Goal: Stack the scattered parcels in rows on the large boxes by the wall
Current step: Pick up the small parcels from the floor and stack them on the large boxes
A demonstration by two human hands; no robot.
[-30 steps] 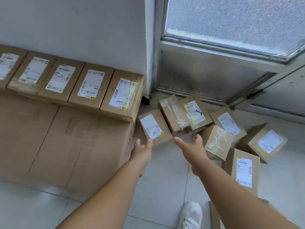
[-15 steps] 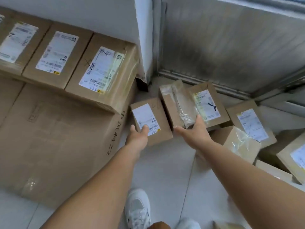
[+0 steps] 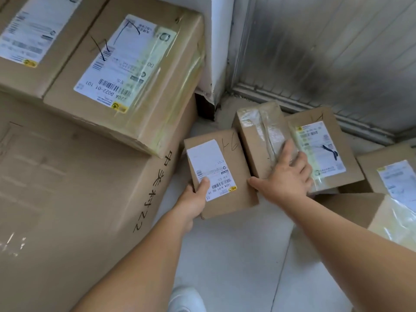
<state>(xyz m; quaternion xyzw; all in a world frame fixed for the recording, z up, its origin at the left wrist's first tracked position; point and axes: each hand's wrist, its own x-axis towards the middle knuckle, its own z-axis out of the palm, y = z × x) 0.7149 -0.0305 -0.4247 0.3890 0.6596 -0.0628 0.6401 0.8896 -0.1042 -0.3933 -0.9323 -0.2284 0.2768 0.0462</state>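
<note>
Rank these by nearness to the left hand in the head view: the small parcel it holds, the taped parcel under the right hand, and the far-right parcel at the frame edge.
1. Small parcel: gripped by the left hand.
2. Taped parcel: just right, under the right hand.
3. Far-right parcel: at the frame's right edge.

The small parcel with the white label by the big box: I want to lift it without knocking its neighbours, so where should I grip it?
Probably by its two long side edges, from above. The small parcel leans tilted with its labelled face up; the left hand already grips its near left edge, thumb on the label. The right edge sits close against the taped parcel, so take that side low, near the corner.
</note>
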